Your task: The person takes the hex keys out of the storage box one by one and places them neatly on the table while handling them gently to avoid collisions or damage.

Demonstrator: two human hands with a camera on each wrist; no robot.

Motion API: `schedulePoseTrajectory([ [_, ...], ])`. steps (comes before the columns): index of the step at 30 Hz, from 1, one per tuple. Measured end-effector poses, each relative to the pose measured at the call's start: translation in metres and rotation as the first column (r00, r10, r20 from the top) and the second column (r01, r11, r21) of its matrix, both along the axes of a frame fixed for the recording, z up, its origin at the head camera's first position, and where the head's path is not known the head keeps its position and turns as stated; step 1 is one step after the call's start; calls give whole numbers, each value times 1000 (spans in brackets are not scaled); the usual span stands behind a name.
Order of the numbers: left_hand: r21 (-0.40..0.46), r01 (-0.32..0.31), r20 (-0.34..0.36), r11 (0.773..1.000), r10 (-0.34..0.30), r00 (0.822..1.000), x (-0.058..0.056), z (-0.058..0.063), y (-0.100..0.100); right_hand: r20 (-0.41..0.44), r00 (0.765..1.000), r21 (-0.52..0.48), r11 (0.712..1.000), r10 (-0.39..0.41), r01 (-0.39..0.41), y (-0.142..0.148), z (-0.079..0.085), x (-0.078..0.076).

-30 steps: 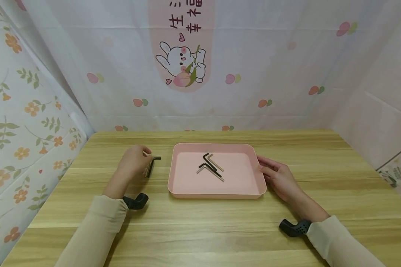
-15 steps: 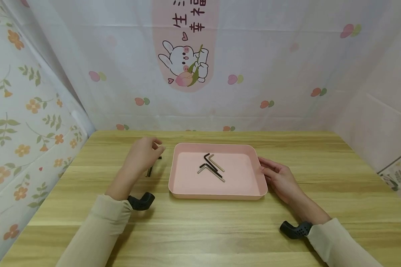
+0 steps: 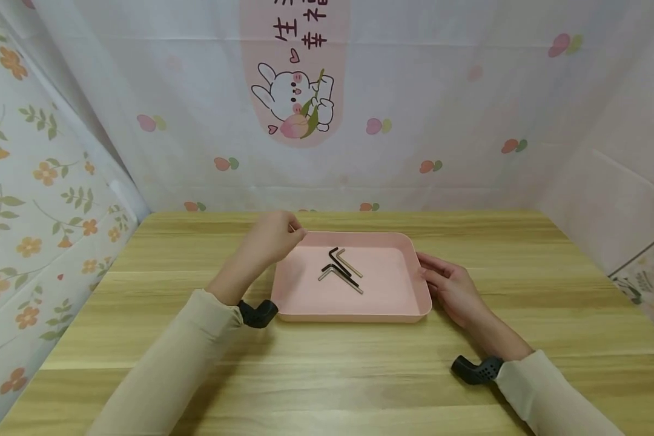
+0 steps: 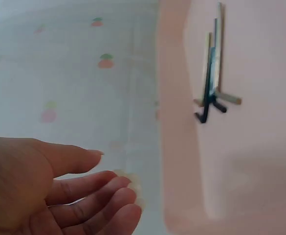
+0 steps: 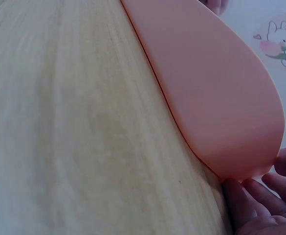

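Note:
My left hand hovers at the left back corner of a shallow pink tray. In the left wrist view its thumb and fingers are loosely bent and apart, and nothing shows between them. Several L-shaped hex keys, black and metallic, lie in a cluster on the tray floor. My right hand rests against the tray's right end. Seen from the right wrist, the thumb touches the rim and the fingertips meet the outside wall. The spot left of the tray where other hex keys lay is hidden by my left arm.
The tray stands on a wood-grain table. A white printed curtain hangs behind the table's back edge, and a floral curtain lines the left side. Each wrist wears a black device.
My left hand has moved right from beside the hex keys on the table to the tray's left back corner. Those keys have gone from sight behind the arm. The right hand stays put.

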State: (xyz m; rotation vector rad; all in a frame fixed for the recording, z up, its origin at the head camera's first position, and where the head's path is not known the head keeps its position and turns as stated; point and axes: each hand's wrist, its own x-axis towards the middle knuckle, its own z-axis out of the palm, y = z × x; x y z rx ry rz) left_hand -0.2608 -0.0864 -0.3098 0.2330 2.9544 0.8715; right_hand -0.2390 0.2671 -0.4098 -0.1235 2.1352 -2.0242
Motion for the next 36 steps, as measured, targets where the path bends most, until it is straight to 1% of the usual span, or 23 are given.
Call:
schedulePoseTrajectory([
  [2,17,8,26,1000,-9,1000,-7,-2,5,0,1000,-3,1000,-2,2,-1,0,0],
  [4,46,4,72,999,-8,997,-14,-4,10,-1,1000,-4,1000,-1,1,-1,0,0],
  [6,81,2,128,997,-13,992,-21,-7,15,-2,1000,1,1000,-2,2,-1,-1,0],
  [8,98,3,179,995,-21,984,-27,-9,20,-3,1000,6,1000,-3,3,-1,-2,0],
  [11,127,-25,244,992,-7,970,-34,-12,29,-2,1000,7,1000,-5,5,-1,-3,0],
  [13,123,-58,276,991,22,961,-37,-14,36,-1,1000,7,1000,-2,2,0,-3,0],
  [15,122,-89,307,988,48,950,-39,-16,43,-5,1000,14,1000,-6,6,1,-3,1],
  [17,112,-104,331,988,62,942,-40,-18,49,-8,1000,16,1000,-13,14,2,-3,2],
  [21,95,-118,372,988,74,925,-43,-20,56,-9,1000,12,1000,-21,21,4,-2,2],
  [25,93,-134,412,987,84,907,-43,-23,59,-4,1000,12,1000,-7,7,3,0,2],
  [31,117,-180,438,977,112,892,-43,-30,64,-1,1000,15,1000,-4,4,1,0,1],
  [34,84,-185,447,979,129,885,-43,-30,68,0,1000,20,1000,-7,7,0,0,1],
  [36,49,-171,447,984,132,885,-43,-30,71,0,1000,21,1000,-11,11,0,0,1],
])
